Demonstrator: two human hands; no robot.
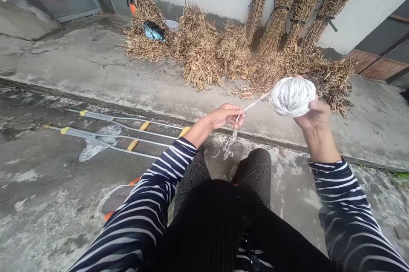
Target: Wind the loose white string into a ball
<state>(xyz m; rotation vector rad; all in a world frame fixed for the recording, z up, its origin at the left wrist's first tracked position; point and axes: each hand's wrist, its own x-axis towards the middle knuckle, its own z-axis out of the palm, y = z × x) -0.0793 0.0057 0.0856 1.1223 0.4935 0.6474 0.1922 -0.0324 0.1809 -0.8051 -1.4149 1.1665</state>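
Observation:
My right hand grips a ball of white twine, with the thumb on its near right side and most fingers hidden behind it. From the ball's left side a strand runs taut to my left hand, which pinches it between thumb and fingers. Below the left hand the strand's loose end hangs in curls over the ground between my knees.
Dry plant stalks lie heaped along the wall; tied bundles lean upright there. A concrete step edge crosses ahead. Two metal crutches and a clear plastic bag lie left. An orange-and-grey object is beside my left arm.

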